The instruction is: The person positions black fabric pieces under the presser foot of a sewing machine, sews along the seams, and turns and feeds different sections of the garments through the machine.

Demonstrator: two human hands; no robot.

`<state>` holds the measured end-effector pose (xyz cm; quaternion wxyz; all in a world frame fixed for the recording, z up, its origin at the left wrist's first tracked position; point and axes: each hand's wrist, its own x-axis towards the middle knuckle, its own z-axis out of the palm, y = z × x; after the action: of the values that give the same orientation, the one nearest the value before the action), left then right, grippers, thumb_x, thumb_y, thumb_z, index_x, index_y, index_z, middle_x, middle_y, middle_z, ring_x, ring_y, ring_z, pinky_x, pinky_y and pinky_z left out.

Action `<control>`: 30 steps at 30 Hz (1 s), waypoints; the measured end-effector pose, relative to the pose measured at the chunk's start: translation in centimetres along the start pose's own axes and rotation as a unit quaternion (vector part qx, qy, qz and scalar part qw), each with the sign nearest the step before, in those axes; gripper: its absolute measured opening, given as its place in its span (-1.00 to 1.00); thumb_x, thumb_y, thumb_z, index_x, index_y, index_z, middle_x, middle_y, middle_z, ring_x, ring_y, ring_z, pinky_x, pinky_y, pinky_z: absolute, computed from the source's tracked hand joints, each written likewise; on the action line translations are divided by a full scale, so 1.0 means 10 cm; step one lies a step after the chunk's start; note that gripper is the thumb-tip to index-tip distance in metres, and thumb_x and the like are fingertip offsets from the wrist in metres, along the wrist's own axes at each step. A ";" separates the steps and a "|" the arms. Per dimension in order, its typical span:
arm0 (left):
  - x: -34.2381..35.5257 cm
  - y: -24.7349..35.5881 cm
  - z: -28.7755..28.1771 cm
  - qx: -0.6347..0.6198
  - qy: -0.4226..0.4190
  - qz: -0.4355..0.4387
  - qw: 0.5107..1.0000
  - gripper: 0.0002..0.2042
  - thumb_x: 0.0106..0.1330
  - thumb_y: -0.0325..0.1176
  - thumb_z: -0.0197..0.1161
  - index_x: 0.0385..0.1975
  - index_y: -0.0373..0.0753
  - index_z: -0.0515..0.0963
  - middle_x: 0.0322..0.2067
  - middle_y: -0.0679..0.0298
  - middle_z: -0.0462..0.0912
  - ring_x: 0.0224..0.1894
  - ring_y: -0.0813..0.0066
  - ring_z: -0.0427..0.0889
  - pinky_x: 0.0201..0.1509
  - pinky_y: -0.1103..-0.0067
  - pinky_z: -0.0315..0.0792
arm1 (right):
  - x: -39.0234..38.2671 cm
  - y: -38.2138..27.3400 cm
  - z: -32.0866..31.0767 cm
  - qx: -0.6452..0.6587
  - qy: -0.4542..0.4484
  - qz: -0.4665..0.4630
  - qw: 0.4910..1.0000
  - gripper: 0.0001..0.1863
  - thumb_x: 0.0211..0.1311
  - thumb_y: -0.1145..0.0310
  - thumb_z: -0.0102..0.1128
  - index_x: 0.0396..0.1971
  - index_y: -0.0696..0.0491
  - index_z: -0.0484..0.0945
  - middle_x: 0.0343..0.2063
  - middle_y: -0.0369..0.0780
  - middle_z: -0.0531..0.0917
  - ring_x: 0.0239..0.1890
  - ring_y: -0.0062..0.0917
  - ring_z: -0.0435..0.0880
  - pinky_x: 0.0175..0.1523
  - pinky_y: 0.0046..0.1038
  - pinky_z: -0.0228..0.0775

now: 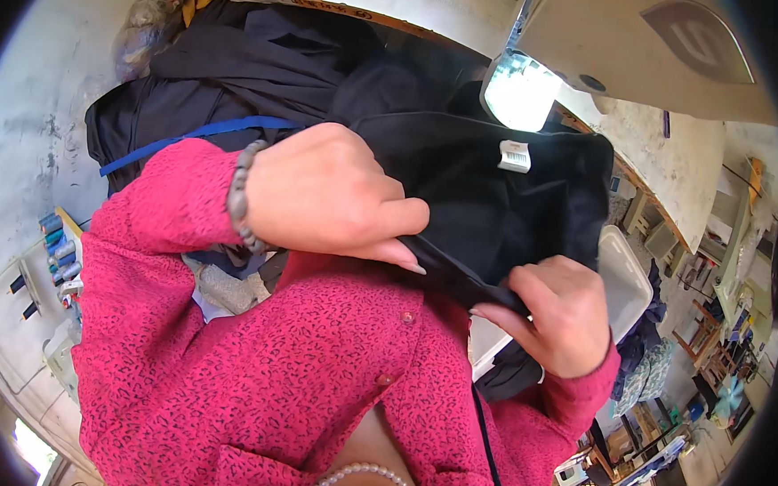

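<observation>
A black garment is stretched between my two hands, its near edge drawn toward my body. My left hand, with a grey beaded bracelet at the wrist, pinches that edge between thumb and fingers. Farther right along the same edge, my right hand is closed on the cloth with its thumb pointing left. A small white label shows on the inner side near the far edge. Which part of the garment this is, I cannot tell for certain.
Dark cloth is heaped at the far left, with a blue strip along it. A sewing machine head with a bright lamp overhangs the far right. A white bin stands beyond my right hand; thread spools sit at left.
</observation>
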<state>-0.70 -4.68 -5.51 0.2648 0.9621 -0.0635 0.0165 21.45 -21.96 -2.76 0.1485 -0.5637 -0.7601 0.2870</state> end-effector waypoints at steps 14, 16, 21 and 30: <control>0.62 -1.15 0.48 -0.351 0.104 -0.230 0.902 -0.80 0.32 -0.30 0.16 -0.32 -0.35 0.51 -0.47 0.35 0.55 -0.36 0.67 0.43 -0.22 0.62 0.36 | 0.50 1.37 0.41 0.237 0.232 0.217 0.918 -0.83 0.09 0.39 0.31 -0.43 0.18 0.54 -0.60 -0.31 0.54 -0.47 -0.72 0.45 -0.29 -0.61 0.32; 0.64 -1.21 0.52 -0.380 0.124 -0.226 0.888 -0.80 0.33 -0.31 0.15 -0.30 -0.36 0.51 -0.44 0.38 0.55 -0.33 0.69 0.42 -0.19 0.64 0.35 | 0.57 1.46 0.46 0.316 0.288 0.187 0.885 -0.86 0.12 0.43 0.29 -0.40 0.20 0.59 -0.51 -0.34 0.62 -0.42 -0.73 0.50 -0.24 -0.62 0.35; 0.73 -1.23 0.49 -0.396 0.150 -0.247 0.872 -0.78 0.34 -0.35 0.12 -0.17 -0.38 0.52 -0.27 0.33 0.60 -0.19 0.66 0.45 -0.03 0.65 0.35 | 0.63 1.56 0.50 0.280 0.350 0.169 0.878 -0.84 0.12 0.48 0.28 -0.31 0.22 0.62 -0.36 -0.22 0.70 -0.30 -0.65 0.60 -0.15 -0.59 0.39; 0.77 -1.30 0.55 -0.391 0.157 -0.228 0.878 -0.69 0.33 -0.39 0.13 0.03 -0.35 0.46 -0.04 0.23 0.57 -0.01 0.54 0.47 0.13 0.56 0.33 | 0.58 1.58 0.54 0.304 0.347 0.163 0.872 -0.86 0.18 0.48 0.23 -0.27 0.18 0.59 -0.37 -0.30 0.65 -0.32 -0.71 0.54 -0.16 -0.62 0.34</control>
<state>8.64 2.67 -16.33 0.6221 0.7530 0.1990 0.0804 28.88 -14.81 -17.14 0.5182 -0.6699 -0.4320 0.3099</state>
